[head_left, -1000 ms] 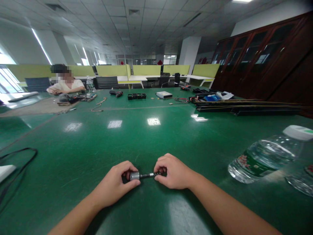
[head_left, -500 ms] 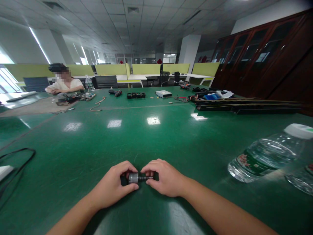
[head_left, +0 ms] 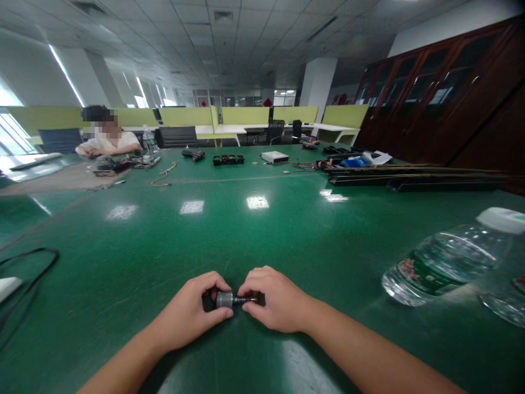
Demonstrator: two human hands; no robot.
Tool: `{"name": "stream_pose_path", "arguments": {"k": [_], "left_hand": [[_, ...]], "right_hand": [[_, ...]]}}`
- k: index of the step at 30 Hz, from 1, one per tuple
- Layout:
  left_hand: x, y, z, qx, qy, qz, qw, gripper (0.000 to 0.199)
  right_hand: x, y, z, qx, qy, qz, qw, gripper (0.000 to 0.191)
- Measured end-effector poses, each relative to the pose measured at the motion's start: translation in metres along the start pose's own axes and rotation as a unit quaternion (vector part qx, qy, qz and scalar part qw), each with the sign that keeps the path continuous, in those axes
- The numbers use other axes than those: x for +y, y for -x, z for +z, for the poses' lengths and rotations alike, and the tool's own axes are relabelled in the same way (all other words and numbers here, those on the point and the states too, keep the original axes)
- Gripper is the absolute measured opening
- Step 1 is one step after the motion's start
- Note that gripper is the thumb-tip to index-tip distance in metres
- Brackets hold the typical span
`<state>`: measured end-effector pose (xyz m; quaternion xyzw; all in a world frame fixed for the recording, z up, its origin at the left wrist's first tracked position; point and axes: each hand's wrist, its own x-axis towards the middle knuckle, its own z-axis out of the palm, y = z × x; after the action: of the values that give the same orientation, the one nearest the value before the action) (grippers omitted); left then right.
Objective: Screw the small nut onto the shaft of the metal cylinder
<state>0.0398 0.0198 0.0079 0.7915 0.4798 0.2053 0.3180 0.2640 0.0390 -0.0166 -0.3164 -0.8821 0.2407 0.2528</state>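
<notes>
A small silver electric motor (head_left: 224, 299) lies on its side low over the green table, its thin threaded shaft (head_left: 241, 300) pointing right. My left hand (head_left: 192, 309) is closed round the motor body, thumb on the near side and fingers on the far side; its back end is partly hidden in the palm. Round the shaft, my right hand (head_left: 275, 300) is curled, with thumb and forefinger on either side of it. A narrow gap shows beside the shaft, and exact contact there is hard to make out.
A large water bottle (head_left: 447, 265) lies tilted at right, beside another partly seen bottle (head_left: 506, 301). A black cable (head_left: 45, 257) is at left. Farther back are a power drill (head_left: 193, 155), a black part (head_left: 228, 160), a white box (head_left: 274, 157), dark rails (head_left: 369, 178) and a seated person (head_left: 109, 139).
My right hand has shifted very slightly, its fingertips moving a little along the shaft. The shaft's visible surface looks different. My left hand stays nearly still on the motor.
</notes>
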Motion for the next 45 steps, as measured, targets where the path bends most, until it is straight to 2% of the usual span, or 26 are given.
{"name": "stream_pose_path", "arguments": {"k": [15,45], "left_hand": [[0.003,-0.001,0.001,-0.002,-0.005,-0.003,1.000,0.015],[0.001,0.002,0.000,-0.005,-0.006,0.000,1.000,0.016]], "right_hand": [[-0.001,-0.004,0.006,0.006,0.026,-0.011,1.000,0.013],[0.004,0.002,-0.007,0.005,0.026,-0.003,1.000,0.012]]}}
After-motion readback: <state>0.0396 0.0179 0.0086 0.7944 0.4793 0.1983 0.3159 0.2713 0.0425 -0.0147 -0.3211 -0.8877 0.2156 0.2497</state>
